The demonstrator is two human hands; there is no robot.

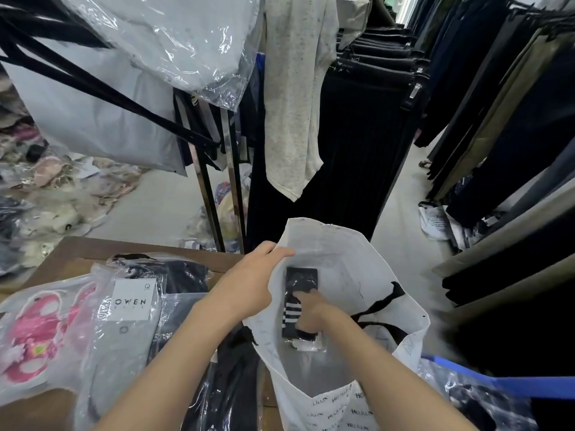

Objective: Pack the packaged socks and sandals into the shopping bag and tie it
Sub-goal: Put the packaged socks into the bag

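A white shopping bag (348,256) with black handles stands open at the table's right edge. My left hand (249,281) grips the bag's left rim and holds it open. My right hand (311,312) is inside the bag, gripping a pack of black socks (300,283) with white stripes. Pink sandals in a clear bag (34,334) lie at the table's left. A grey packaged garment labelled OWEN (130,321) lies beside them, with dark packaged items (183,275) behind and under my left forearm.
The brown table (77,253) holds the packages. A metal clothes rack (230,169) with hanging plastic-covered clothes stands behind it. Dark trousers (513,135) hang along the right aisle. A blue-edged plastic bag (485,399) sits at lower right. Clutter (46,188) covers the floor at left.
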